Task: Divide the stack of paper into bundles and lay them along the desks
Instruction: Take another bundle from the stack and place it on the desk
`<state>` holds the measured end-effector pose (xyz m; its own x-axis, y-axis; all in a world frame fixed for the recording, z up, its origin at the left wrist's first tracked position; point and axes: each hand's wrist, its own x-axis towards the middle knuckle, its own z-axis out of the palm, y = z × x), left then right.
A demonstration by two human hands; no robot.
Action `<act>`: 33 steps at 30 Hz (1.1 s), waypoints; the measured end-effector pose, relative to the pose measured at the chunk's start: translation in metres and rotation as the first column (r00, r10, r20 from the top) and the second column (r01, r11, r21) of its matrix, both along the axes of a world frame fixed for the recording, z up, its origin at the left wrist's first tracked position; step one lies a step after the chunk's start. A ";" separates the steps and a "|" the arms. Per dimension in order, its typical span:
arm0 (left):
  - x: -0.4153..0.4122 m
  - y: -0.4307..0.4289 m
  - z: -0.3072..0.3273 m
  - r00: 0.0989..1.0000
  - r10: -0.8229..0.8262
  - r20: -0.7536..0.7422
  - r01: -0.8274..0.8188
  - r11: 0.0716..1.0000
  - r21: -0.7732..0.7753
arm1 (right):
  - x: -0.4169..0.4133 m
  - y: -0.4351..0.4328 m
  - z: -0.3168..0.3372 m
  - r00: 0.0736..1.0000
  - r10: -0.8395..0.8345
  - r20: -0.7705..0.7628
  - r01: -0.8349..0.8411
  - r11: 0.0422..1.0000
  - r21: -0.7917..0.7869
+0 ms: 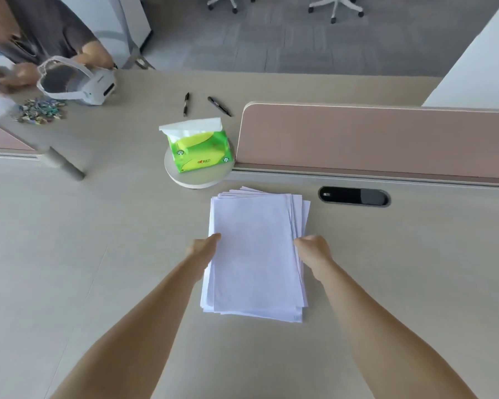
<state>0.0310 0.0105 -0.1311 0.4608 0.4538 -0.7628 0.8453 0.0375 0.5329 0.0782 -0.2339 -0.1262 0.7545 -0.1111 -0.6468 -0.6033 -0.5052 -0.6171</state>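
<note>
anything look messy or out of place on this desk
The stack of paper is askew: its sheets are fanned out, with corners poking past the top and right edges. The left hand and right hand hold its sides. At the far left, a heap of small coloured pieces lies scattered loose.

One stack of paper point(254, 254) lies on the counter point(69, 254), its sheets too many to count. Two grips are at it: the left grip point(203, 247) and the right grip point(313, 249).

There are two black pens, a left pen point(186, 104) and a right pen point(219, 106). I count one green tissue pack point(198, 149), one round stand point(185, 180), one white headset point(78, 82) and one cable port point(354, 196). One heap of coloured clips point(39, 109) is too small to number.

There are two pink screens, a right screen point(372, 139) and a left screen point(3, 136), and two chair bases, a left chair base point(231, 1) and a right chair base point(336, 7). One other person point(41, 24) is here.
</note>
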 end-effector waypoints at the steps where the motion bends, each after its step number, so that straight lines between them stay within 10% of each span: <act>1: 0.001 -0.002 -0.003 1.000 0.007 -0.004 -0.007 1.000 0.010 | 0.004 0.000 -0.005 1.000 0.004 -0.012 -0.004 1.000 -0.002; 10: 0.010 -0.013 -0.012 0.996 -0.037 -0.078 0.050 0.985 0.165 | 0.009 0.005 -0.024 0.991 0.072 -0.113 -0.082 0.993 -0.090; 25: 0.006 -0.008 -0.015 0.991 -0.095 -0.099 0.115 0.967 0.227 | 0.002 0.028 -0.021 0.957 -0.114 -0.267 0.183 0.951 0.249; 33: 0.008 -0.013 -0.012 0.988 -0.125 -0.089 0.143 0.958 0.247 | -0.008 0.037 -0.023 0.977 -0.009 -0.214 0.008 1.000 -0.007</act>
<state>0.0389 -0.0028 -0.1429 0.4792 0.5733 -0.6646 0.8695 -0.2066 0.4487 0.0703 -0.1964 -0.1488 0.5975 -0.1210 -0.7927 -0.7255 -0.5026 -0.4702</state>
